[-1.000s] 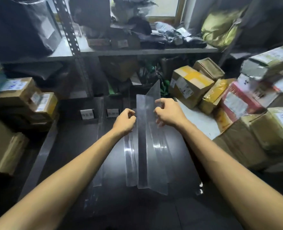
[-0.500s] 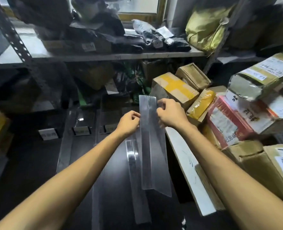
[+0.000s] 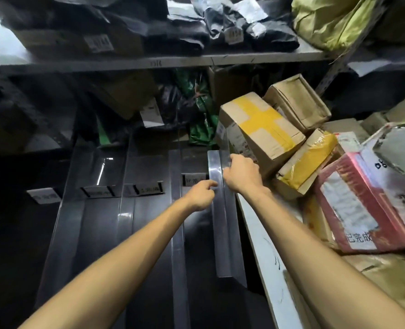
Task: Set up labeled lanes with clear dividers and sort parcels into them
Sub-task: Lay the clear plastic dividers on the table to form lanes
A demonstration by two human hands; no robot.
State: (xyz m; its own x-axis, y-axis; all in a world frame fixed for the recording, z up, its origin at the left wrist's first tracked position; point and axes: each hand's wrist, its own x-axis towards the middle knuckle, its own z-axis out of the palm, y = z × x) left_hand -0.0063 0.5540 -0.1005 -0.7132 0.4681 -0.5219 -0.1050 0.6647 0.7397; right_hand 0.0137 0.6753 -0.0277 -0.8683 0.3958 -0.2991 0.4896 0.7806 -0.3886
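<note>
On a dark bench (image 3: 149, 269) beside stacked parcels (image 3: 258, 129), both hands, left hand (image 3: 200, 194) and right hand (image 3: 241, 175), pinch a clear angled divider (image 3: 220, 233), now shifted rightward to the bench's edge.

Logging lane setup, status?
Left hand, right hand both gripping clear plastic angle divider. Divider at dark shelf's right edge. Yellow-taped cardboard box crowds behind.

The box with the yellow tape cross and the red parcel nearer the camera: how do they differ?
The box with the yellow tape cross is brown cardboard, tilted against the pile behind the right hand. The red parcel is red-wrapped, with a large white label, and lies nearer the camera. Both sit in the unsorted pile on the right.
</note>
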